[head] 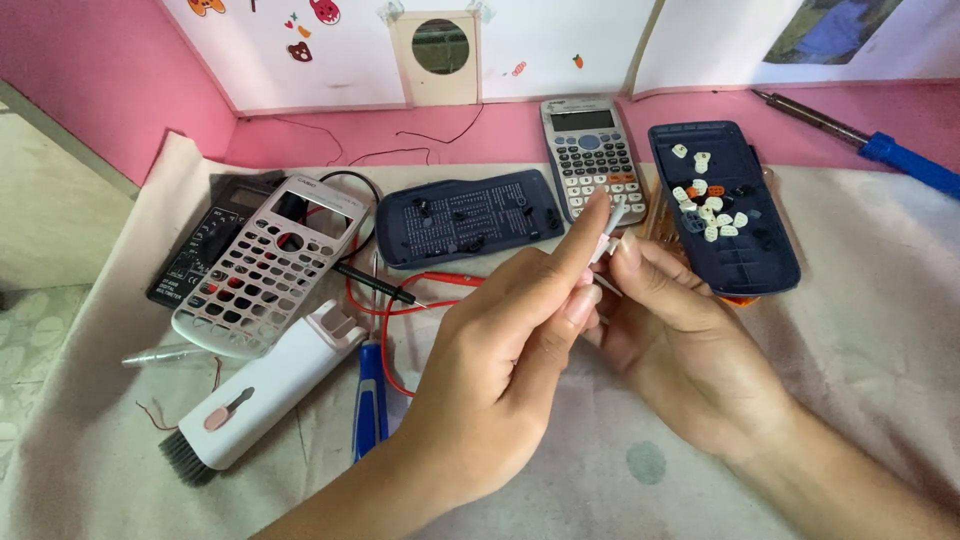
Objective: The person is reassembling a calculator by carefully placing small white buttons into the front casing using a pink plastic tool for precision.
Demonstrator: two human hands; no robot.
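- While both hands are meeting over the pale cloth (pixel 860 300), the left hand (pixel 500 370) is pinching a small white tool (pixel 612 225) between thumb and finger.
- The right hand (pixel 680 345) is curling its fingers closed around the same tool's lower end.
- A dark blue calculator shell (pixel 745 250) is lying just past the right fingers, holding loose little keys (pixel 705 205).
- A whole grey calculator (pixel 590 150) is sitting just behind the fingertips.
- A white cleaning brush (pixel 265 395) is resting well to the left.

Single head view, looking steeply down and forward, close over cloth-covered table (pixel 860 330) toward pink wall (pixel 90 70).
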